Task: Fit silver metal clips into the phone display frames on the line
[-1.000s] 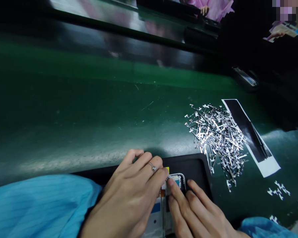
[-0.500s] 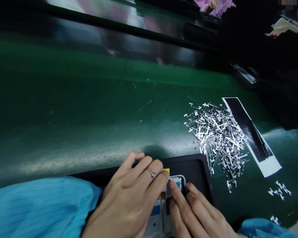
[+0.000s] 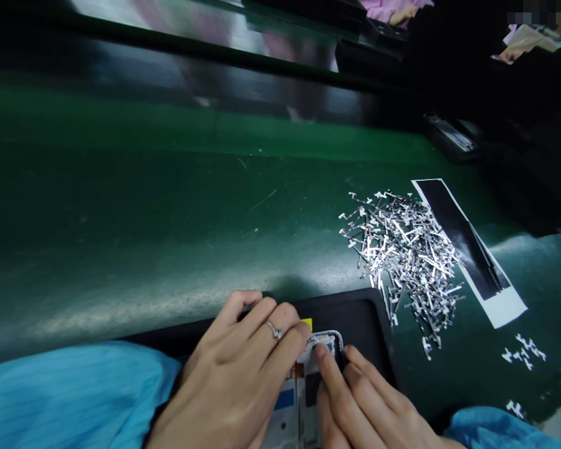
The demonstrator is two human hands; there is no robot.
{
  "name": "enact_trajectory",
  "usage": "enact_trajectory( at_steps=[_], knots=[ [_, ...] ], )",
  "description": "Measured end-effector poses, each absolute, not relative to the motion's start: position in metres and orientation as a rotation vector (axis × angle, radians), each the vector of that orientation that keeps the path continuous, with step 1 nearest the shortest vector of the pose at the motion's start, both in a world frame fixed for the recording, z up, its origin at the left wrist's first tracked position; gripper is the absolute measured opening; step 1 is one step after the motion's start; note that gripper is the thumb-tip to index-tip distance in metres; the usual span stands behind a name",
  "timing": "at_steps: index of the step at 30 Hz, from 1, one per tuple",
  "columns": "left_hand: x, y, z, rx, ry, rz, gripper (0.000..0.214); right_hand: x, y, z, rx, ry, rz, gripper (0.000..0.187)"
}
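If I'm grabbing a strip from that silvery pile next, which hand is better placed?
Probably your right hand: it's nearer the pile of strips. Your left hand is farther off. Both are over the phone frame right now.

Device (image 3: 287, 416) is silvery; tray (image 3: 364, 318) black; sleeve (image 3: 75, 393) striped blue.

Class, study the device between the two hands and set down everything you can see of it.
The device lies in the black tray, its near end out of frame. A pale, metallic-looking rim rounds its far right corner, around small parts too fine to tell apart. A pale panel with a blue patch lies left of a lengthwise ridge. The left hand covers part of it; the right hand appears to touch its far end.
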State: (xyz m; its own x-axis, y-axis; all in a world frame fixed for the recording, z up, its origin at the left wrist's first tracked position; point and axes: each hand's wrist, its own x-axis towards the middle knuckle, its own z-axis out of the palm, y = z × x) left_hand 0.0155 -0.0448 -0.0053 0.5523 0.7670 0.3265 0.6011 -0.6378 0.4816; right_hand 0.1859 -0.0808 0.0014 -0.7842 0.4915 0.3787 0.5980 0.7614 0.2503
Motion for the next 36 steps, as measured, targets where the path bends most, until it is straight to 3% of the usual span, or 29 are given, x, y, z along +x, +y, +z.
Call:
enact_trajectory(
  at_steps=[7, 21, 36],
  knots=[
    [0.0157, -0.0414, -0.0028, 2.524, 1.104, 0.696, 0.031, 0.1872, -0.0814, 0.0045, -0.834, -2.719, -0.508, 0.027],
    [0.0131, -0.0426, -0.0033, 2.660, 1.021, 0.685, 0.026, 0.1841, -0.0769, 0.0071, -0.842, -2.693, -0.517, 0.042],
    [0.0172, -0.0457, -0.0057, 2.496, 1.134, 0.745, 0.029, 0.1807, -0.0792, 0.0032, -0.871, -2.630, -0.495, 0.036]
  ],
)
